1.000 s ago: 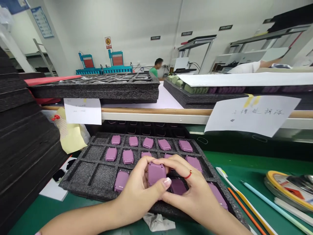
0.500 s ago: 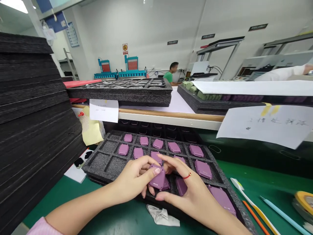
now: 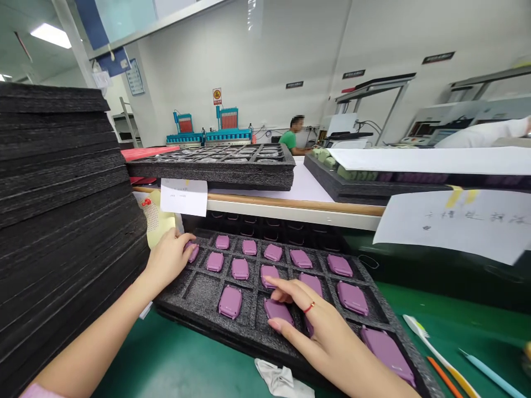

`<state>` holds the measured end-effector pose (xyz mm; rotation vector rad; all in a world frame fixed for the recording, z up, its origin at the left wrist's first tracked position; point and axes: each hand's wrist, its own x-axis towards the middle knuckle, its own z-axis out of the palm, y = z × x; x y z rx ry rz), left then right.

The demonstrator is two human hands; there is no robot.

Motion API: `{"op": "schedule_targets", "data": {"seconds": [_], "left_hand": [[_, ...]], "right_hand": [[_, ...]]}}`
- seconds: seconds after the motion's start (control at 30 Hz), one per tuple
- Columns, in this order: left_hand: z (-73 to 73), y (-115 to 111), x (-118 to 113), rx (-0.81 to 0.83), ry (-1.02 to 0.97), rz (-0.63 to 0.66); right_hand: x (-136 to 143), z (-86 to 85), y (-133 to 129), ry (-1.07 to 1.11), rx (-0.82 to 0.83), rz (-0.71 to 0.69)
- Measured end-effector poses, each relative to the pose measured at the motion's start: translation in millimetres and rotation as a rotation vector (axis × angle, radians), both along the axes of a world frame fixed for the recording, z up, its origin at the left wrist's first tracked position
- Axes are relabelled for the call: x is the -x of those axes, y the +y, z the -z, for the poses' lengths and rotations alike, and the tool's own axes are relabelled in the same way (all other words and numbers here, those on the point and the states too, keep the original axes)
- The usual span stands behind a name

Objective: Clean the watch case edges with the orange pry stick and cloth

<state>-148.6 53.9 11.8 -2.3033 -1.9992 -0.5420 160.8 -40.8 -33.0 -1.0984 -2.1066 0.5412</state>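
At the far left corner of the black foam tray (image 3: 203,290), my left hand (image 3: 169,257) grips a small purple watch case (image 3: 192,251) between thumb and fingers, partly covering it. Near the tray's front, my right hand (image 3: 317,326) has its thumb and a bent finger at opposite edges of another purple watch case (image 3: 279,311) in a pocket. Its index finger stretches over the watch case behind (image 3: 269,273). To the left of that hand a watch case (image 3: 230,302) lies in its own pocket. Several more purple watch cases fill other pockets.
Tall stacked black foam trays (image 3: 62,199) stand at left. A shelf (image 3: 290,213) with more trays overhangs the back. A crumpled white cloth (image 3: 282,378) lies in front; a toothbrush (image 3: 435,351) and a light-blue pen-like tool (image 3: 493,373) lie at right. A person in green (image 3: 292,141) sits beyond.
My hands were together holding a watch case over the tray's front. Now my left hand is at the far left corner with a watch case; my right hand remains near the front pocket.
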Motion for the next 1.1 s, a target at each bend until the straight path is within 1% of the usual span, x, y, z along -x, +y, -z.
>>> {"op": "schedule_targets", "data": {"seconds": [0.07, 0.17, 0.27, 0.33, 0.37, 0.4, 0.47, 0.53, 0.57, 0.63, 0.73, 0.8, 0.87, 0.97, 1.1], "left_hand": [[2.2, -7.0, -7.9, -0.034, 0.081, 0.012], [9.5, -15.2, -16.6, -0.020, 0.175, 0.073], [16.7, -24.8, -24.1, -0.015, 0.236, 0.079], [18.7, -34.6, -35.0, -0.050, 0.263, 0.100], [19.0, -40.3, -43.2, -0.078, 0.276, 0.144], [19.3, -46.2, -52.8, -0.101, 0.279, 0.229], [21.0, -55.9, -73.9, -0.117, 0.244, 0.460], [25.7, -60.1, -91.4, -0.110, 0.227, 0.688], [29.3, -59.5, -97.0, -0.123, 0.240, 0.754], [38.8, -53.5, -101.2, -0.194, 0.285, 0.817], [55.7, -40.8, -96.1, -0.402, 0.358, 0.839], [65.2, -36.2, -92.2, -0.516, 0.387, 0.835], [70.3, -36.2, -91.4, -0.555, 0.389, 0.820], [69.8, -39.8, -94.0, -0.564, 0.386, 0.789], [65.6, -43.4, -97.1, -0.543, 0.383, 0.780]], "right_hand": [[-0.5, 1.3, -1.1, -0.006, -0.007, 0.009], [-2.8, -2.3, -2.9, -0.034, -0.022, 0.023], [-3.8, -16.3, 2.2, -0.119, -0.046, 0.023], [-0.2, -29.2, 15.5, -0.203, -0.055, 0.011], [3.5, -35.3, 26.1, -0.251, -0.054, 0.005], [8.4, -40.5, 39.2, -0.298, -0.049, 0.006], [20.1, -47.3, 72.1, -0.395, -0.032, 0.024], [31.5, -49.4, 109.4, -0.434, -0.014, 0.060], [36.0, -49.3, 128.0, -0.453, 0.003, 0.077], [42.4, -47.9, 162.0, -0.489, 0.044, 0.095], [46.7, -45.0, 199.7, -0.540, 0.107, 0.095], [47.9, -42.5, 215.0, -0.558, 0.135, 0.078], [48.2, -39.7, 224.1, -0.553, 0.147, 0.052], [46.1, -35.4, 229.7, -0.512, 0.142, 0.038], [33.1, -32.3, 227.1, -0.389, 0.065, 0.083]]}}
